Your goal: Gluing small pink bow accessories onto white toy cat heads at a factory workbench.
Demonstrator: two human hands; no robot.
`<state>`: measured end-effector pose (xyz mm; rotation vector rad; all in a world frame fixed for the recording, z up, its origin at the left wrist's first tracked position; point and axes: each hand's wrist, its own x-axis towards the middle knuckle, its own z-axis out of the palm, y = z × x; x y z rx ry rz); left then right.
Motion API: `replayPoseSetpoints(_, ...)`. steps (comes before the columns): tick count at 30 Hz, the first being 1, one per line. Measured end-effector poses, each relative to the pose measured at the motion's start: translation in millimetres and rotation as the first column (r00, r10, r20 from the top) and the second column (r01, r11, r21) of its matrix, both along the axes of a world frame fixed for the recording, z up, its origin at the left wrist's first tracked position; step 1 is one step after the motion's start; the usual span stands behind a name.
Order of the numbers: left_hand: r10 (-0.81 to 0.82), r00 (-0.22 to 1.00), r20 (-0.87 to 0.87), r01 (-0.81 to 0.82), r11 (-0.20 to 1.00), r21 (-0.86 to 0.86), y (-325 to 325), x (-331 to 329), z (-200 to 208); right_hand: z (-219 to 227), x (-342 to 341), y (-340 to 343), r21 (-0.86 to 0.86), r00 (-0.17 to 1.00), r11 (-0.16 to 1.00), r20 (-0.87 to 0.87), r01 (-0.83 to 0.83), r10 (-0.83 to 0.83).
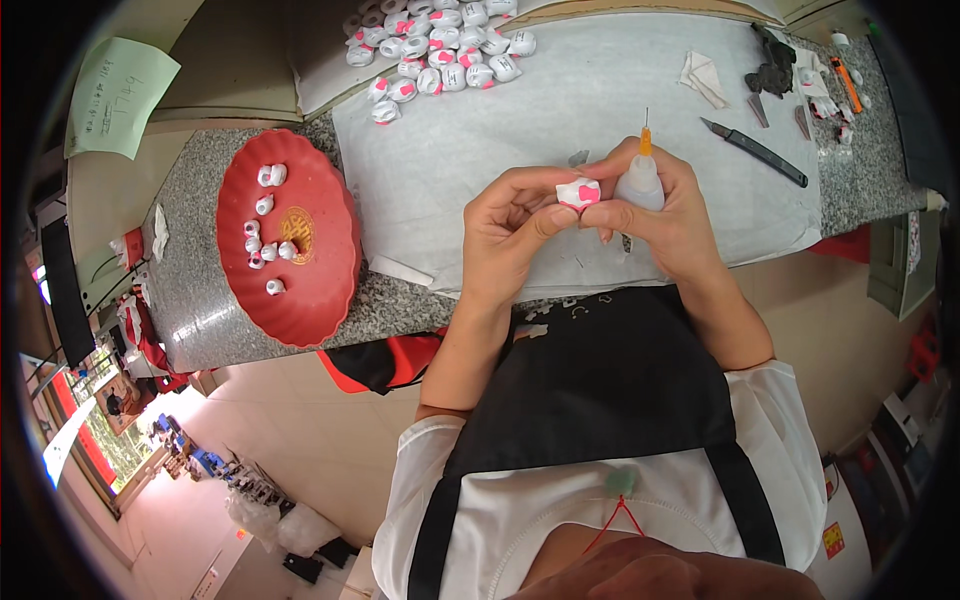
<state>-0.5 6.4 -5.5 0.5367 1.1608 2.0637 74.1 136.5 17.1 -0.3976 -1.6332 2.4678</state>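
My left hand (pixel 512 235) pinches a small white bead with pink patches (pixel 578 192) between thumb and fingers. Touching it from the right, my right hand (pixel 665 205) grips a small translucent glue bottle (pixel 638 180) with an orange needle tip pointing up. Both hands hover over a white paper sheet (pixel 480 140) on a grey speckled counter (pixel 190 290). A pile of similar white and pink beads (pixel 440 45) lies at the sheet's far edge. A red plate (pixel 320 270) at the left holds several small white pieces.
A black craft knife (pixel 752 150), a folded tissue (pixel 706 78) and dark scraps (pixel 772 65) lie at the right of the sheet. A green paper note (pixel 118 95) sits at the far left. The counter's near edge runs just in front of my black apron.
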Motion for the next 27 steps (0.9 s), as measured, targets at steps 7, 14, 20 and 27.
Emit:
replayPoseSetpoints(7, 0.042, 0.999, -0.035, -0.043, 0.999, -0.023, 1.7, 3.6, 4.7, 1.6, 0.3, -0.5, 0.063, 1.000, 0.998, -0.011, 0.012, -0.012)
replayPoseSetpoints(14, 0.092, 0.988, -0.128, -0.097, 0.995, -0.034, 1.7, 7.7, 2.0, -0.9, 2.1, -1.8, 0.128, 1.000, 0.992, -0.023, 0.016, -0.013)
replayPoseSetpoints(20, 0.053, 0.998, 0.036, -0.056, 0.996, 0.071, 6.0, 5.2, -1.5, 2.7, 1.6, 3.9, 0.065, 0.999, 0.997, -0.011, -0.030, 0.031)
replayPoseSetpoints(27, 0.045, 0.999, -0.005, -0.044, 0.998, 0.039, 0.8, 5.8, 2.6, 3.7, 0.7, 1.0, 0.023, 0.996, 0.996, 0.005, -0.085, 0.085)
